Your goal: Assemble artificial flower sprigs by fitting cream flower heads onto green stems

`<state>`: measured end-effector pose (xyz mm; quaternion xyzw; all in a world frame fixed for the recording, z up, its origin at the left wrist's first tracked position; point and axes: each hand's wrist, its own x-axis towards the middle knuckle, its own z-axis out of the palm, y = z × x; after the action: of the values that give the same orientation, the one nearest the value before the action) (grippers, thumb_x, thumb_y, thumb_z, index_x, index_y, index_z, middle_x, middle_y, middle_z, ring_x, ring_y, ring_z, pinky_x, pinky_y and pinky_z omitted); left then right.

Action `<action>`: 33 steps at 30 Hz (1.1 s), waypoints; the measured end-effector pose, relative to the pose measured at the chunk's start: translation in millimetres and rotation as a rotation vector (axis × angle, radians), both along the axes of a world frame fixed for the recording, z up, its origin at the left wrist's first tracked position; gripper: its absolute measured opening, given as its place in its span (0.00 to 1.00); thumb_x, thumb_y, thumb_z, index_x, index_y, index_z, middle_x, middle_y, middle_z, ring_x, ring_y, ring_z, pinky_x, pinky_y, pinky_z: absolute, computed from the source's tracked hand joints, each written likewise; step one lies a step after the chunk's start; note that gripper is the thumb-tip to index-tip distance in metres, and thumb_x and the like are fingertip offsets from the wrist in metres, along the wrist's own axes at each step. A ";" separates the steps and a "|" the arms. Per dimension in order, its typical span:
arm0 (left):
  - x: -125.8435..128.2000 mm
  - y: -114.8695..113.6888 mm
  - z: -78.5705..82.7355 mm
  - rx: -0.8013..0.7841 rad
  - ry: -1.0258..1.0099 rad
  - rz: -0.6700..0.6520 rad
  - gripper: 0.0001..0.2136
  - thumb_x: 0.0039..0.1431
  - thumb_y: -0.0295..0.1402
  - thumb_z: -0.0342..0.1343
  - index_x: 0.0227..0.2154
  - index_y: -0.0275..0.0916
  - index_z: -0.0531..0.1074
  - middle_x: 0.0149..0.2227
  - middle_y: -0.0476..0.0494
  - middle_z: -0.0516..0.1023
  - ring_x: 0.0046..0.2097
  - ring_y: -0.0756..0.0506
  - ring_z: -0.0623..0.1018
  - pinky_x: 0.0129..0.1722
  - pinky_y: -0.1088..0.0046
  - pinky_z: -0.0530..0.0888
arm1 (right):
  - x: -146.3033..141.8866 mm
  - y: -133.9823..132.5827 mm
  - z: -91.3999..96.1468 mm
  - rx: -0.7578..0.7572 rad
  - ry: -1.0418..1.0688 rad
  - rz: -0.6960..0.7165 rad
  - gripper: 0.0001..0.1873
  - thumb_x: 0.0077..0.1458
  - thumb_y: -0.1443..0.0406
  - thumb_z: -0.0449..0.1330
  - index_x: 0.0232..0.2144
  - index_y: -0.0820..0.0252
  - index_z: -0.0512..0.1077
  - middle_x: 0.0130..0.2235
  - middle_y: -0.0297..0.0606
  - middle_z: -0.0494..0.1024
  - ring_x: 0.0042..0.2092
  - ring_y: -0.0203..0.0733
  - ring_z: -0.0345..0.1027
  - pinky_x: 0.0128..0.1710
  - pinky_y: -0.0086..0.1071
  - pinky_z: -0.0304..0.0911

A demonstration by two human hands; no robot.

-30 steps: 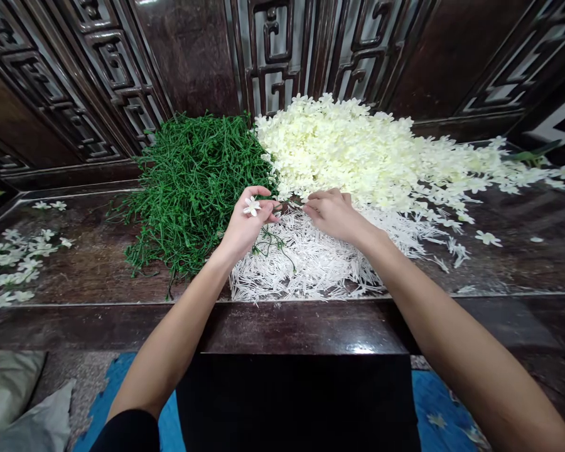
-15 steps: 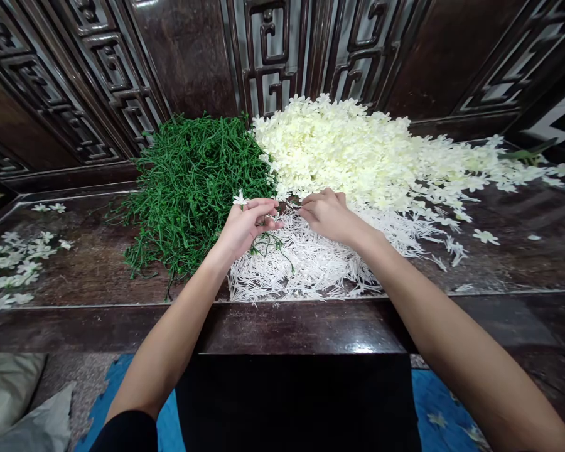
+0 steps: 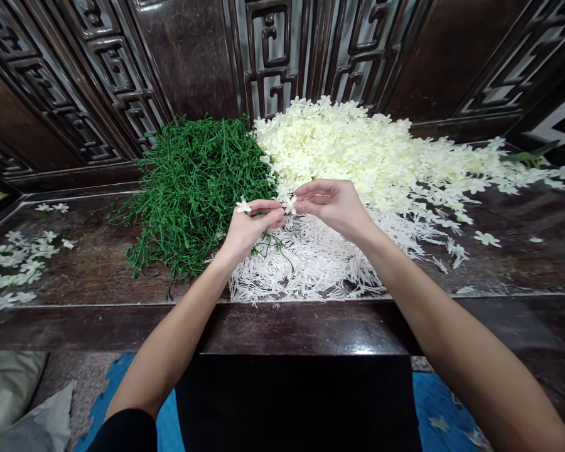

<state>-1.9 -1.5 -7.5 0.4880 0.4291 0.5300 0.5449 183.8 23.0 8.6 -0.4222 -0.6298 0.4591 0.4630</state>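
My left hand (image 3: pixel 254 229) is closed in a pinch on a thin green artificial stem (image 3: pixel 274 242), whose thin sprigs hang below the fingers. A white artificial flower (image 3: pixel 243 204) sticks out behind its knuckles. Close by, my right hand (image 3: pixel 334 206) pinches a small white flower petal piece (image 3: pixel 289 204) against the left fingertips; the exact point of contact is hidden. Below both hands lies a spread of thin white plastic sticks (image 3: pixel 306 270). A heap of green stems (image 3: pixel 202 182) rises on the left, and a heap of cream-white flower heads (image 3: pixel 348 147) lies behind my right hand.
Finished-looking white flowers (image 3: pixel 16 263) lie at the left end of the dark wooden bench (image 3: pixel 98 263). A carved wooden backrest (image 3: pixel 188 56) stands behind the heaps. A single flower head (image 3: pixel 487 238) lies at the right. Pale bags (image 3: pixel 14 395) sit on the floor.
My right hand has moved up and slightly left, and now a white flower piece shows at its fingertips against the left hand. My left thumb and fingers have come closer together.
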 end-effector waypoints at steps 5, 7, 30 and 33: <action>0.3 0.0 0.4 0.081 0.033 0.011 0.14 0.41 0.34 0.73 0.31 0.34 0.79 0.30 0.45 0.80 0.32 0.50 0.79 0.39 0.68 0.81 | -8.4 -8.4 2.3 -0.024 0.031 0.053 0.17 0.37 0.61 0.76 0.30 0.61 0.78 0.32 0.40 0.81 0.35 0.46 0.78 0.43 0.46 0.76; -0.2 0.3 -0.6 0.075 0.037 0.003 0.14 0.41 0.34 0.73 0.31 0.34 0.79 0.30 0.45 0.80 0.31 0.50 0.79 0.39 0.67 0.80 | -9.9 -10.2 4.1 -0.046 0.054 0.082 0.18 0.38 0.60 0.75 0.31 0.62 0.78 0.33 0.41 0.81 0.36 0.46 0.78 0.43 0.46 0.76; -2.4 4.5 -5.2 0.016 0.065 -0.008 0.06 0.52 0.32 0.65 0.29 0.35 0.78 0.29 0.46 0.77 0.30 0.52 0.74 0.35 0.72 0.76 | 19.0 2.9 8.1 0.153 -0.498 0.066 0.05 0.52 0.63 0.64 0.31 0.58 0.79 0.36 0.42 0.82 0.38 0.47 0.75 0.41 0.48 0.72; -2.5 4.0 -4.8 -0.002 0.061 -0.013 0.06 0.52 0.32 0.65 0.30 0.34 0.78 0.29 0.46 0.78 0.30 0.52 0.76 0.37 0.70 0.77 | 13.5 -2.5 11.9 0.181 -0.417 0.068 0.08 0.54 0.61 0.64 0.34 0.59 0.80 0.36 0.42 0.82 0.37 0.46 0.75 0.43 0.48 0.73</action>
<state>-4.5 2.5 -12.2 0.5062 0.4425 0.5109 0.5357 197.2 20.6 20.5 -0.4432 -0.7645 0.3186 0.3430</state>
